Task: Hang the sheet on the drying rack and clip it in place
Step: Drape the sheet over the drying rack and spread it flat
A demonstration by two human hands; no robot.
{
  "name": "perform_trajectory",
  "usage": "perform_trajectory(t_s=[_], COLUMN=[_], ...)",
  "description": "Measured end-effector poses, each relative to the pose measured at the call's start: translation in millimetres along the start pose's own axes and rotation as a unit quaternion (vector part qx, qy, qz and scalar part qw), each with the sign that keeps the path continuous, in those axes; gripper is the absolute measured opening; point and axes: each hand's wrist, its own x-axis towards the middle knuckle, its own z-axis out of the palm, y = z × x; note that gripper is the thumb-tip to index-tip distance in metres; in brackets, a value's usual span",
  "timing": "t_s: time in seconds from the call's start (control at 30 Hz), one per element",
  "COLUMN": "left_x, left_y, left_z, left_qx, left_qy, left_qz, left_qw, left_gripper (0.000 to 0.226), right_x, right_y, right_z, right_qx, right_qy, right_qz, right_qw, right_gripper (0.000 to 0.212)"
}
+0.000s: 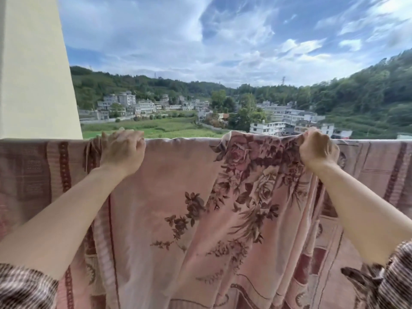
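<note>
Looking through the head view, I see the sheet [178, 197] draped over a horizontal line or rail that runs left to right across the frame, its long axis level with both hands; the rail itself is hidden under the cloth, so I cannot tell its make. My left hand [121, 150] is curled over the top fold, its grip closed on the cloth, while my right hand [317, 148] is fisted on a bunched ridge of fabric, grip clamped tight. Between them the top edge lies fairly flat; at the right hand it rucks up, so I judge the coming move is a pull outward to the right along the rail, and the right hand is the nearer one. Soft, thick cloth, dusty pink with dark maroon roses and striped borders, falls in loose folds. No clips show anywhere.
</note>
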Motion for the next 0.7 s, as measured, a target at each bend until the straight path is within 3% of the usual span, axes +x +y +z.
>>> perform_trajectory(t_s=[0.13,0.23,0.5,0.7], left_x=[-3.7,-6.4,-2.9,-1.6], left_y=[68.3,118.9,250.1,352.0], left_z=[21.4,35.7,57.0,79.0], left_qx=[-0.022,-0.032,-0.062,-0.068], left_qy=[-0.063,-0.074,-0.062,-0.043], left_qz=[0.035,0.044,0.144,0.228], left_qw=[0.997,0.996,0.986,0.97], left_gripper=[0.049,0.052,0.046,0.047], right_x=[31.8,48.7,84.1,104.5], right_y=[50.0,82.2,161.8,201.6], right_z=[-13.6,-23.8,-33.2,-35.5], right_qx=[0.058,0.082,0.111,0.183], right_qy=[0.001,0.009,0.033,-0.014], right_qz=[0.173,0.223,0.229,0.105], right_qw=[0.983,0.971,0.966,0.977], right_gripper=[0.027,0.029,0.028,0.019])
